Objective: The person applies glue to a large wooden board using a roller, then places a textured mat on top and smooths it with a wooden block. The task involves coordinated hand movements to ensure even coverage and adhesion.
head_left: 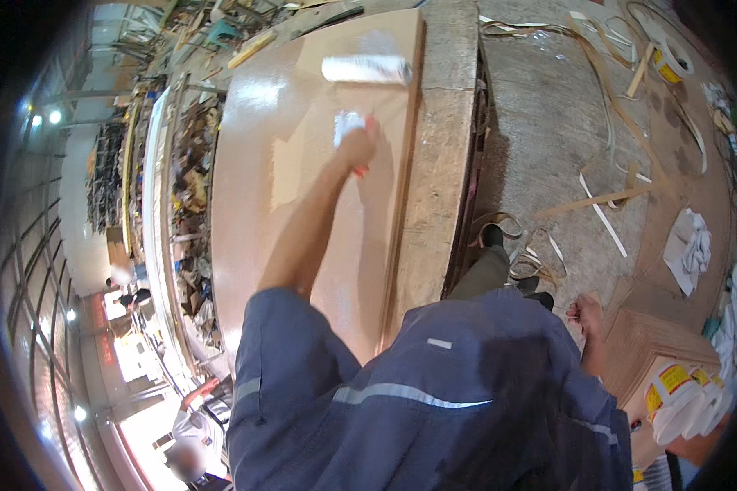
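Observation:
A white paint roller (pixel 366 69) lies against the far part of a flat brown board (pixel 303 237). My left hand (pixel 357 148) is closed round the roller's red handle, with the arm stretched out over the board. A whitish wet patch (pixel 345 128) shows beside that hand, and a lighter tan area (pixel 287 172) lies to its left. Much of the board's surface has a wet-looking sheen. Down at my right side hangs my right hand (pixel 585 315), its fingers loosely bent and apart, with nothing visible in it.
The board lies on a wooden-edged bench (pixel 434 204). Loose strips (pixel 606 196), a white cloth (pixel 689 245) and a white bucket (pixel 671 61) are on the floor at right. Stacked brown sheets (pixel 655 335) and white tubs (pixel 675 397) stand near my right. People work at lower left.

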Demonstrator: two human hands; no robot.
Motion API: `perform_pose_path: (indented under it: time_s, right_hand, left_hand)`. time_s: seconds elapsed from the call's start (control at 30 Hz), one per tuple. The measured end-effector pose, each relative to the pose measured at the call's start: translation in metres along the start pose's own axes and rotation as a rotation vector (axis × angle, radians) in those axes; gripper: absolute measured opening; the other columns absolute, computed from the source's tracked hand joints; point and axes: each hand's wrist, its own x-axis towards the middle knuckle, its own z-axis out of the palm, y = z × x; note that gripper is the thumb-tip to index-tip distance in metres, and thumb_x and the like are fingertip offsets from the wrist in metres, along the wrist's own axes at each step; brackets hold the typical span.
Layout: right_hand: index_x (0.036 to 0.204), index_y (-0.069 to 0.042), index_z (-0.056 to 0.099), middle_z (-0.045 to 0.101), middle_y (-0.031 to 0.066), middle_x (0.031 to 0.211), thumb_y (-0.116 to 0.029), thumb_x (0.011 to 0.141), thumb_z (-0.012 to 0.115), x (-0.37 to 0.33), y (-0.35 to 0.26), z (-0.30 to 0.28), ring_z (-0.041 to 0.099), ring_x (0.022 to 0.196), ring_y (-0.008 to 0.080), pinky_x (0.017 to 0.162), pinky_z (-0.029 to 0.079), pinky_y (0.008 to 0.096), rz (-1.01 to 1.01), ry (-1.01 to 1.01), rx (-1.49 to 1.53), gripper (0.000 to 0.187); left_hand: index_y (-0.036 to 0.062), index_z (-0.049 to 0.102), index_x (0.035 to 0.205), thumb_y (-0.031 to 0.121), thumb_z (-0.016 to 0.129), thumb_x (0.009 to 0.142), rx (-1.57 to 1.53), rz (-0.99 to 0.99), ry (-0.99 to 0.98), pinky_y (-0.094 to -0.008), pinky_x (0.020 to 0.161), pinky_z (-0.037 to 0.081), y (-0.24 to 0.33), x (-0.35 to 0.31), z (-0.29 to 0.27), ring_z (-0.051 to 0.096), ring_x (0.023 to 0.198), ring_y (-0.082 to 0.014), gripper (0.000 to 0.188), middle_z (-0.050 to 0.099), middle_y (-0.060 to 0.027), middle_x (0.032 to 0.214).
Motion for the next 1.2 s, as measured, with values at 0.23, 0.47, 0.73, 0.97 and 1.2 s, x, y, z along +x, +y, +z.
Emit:
perform_pose_path:
  time_s: [0.23,0.47,0.73,0.97,1.2]
  right_hand:
    - [0.081,-0.003,0.057,0.058,0.0078,0.064,-0.021,0.092,0.049,0.061,-0.006,-0.005,0.06,0.049,0.018,0.044,0.049,0.0319,-0.13,-0.194,-0.158,0.023]
    - [0.079,-0.007,0.056,0.055,0.0057,0.064,-0.021,0.093,0.05,0.044,-0.025,0.01,0.055,0.05,0.0155,0.043,0.046,0.031,-0.138,-0.124,-0.018,0.021]
    - [0.099,-0.006,0.058,0.061,0.0064,0.08,-0.027,0.096,0.048,0.061,0.062,-0.041,0.062,0.06,0.0163,0.049,0.051,0.0299,0.113,-0.122,-0.08,0.024]
    - [0.116,-0.007,0.059,0.061,0.0052,0.081,-0.034,0.098,0.049,0.005,0.035,-0.04,0.063,0.064,0.0173,0.052,0.052,0.0308,0.113,0.055,0.026,0.033]
    - [0.091,-0.009,0.059,0.06,0.0058,0.076,-0.03,0.097,0.05,-0.024,0.017,0.006,0.063,0.062,0.0175,0.052,0.052,0.0306,0.071,0.056,0.004,0.023]
  left_hand:
    - [-0.0063,0.06,0.097,0.052,0.039,0.099,0.02,0.057,0.088,-0.0492,0.055,0.051,-0.165,-0.239,0.06,0.065,0.063,-0.0428,0.062,0.063,-0.0313,0.074]
    - [-0.0043,0.059,0.095,0.043,0.047,0.099,0.088,-0.075,0.04,-0.0551,0.073,0.048,-0.208,-0.389,0.076,0.06,0.089,-0.0535,0.049,0.061,-0.036,0.085]
    - [-0.01,0.062,0.086,0.058,0.035,0.098,0.07,-0.064,-0.044,-0.0416,0.04,0.05,-0.061,-0.159,0.031,0.062,0.043,-0.0329,0.074,0.061,-0.027,0.06]
    - [-0.0115,0.06,0.073,0.06,0.036,0.096,0.064,0.108,0.029,-0.0412,0.04,0.051,0.06,0.052,-0.023,0.061,0.043,-0.0316,0.078,0.058,-0.021,0.056]
    - [-0.0096,0.062,0.085,0.061,0.039,0.095,0.163,0.007,0.013,-0.0434,0.047,0.053,0.023,0.049,-0.038,0.065,0.055,-0.034,0.074,0.063,-0.0241,0.07]
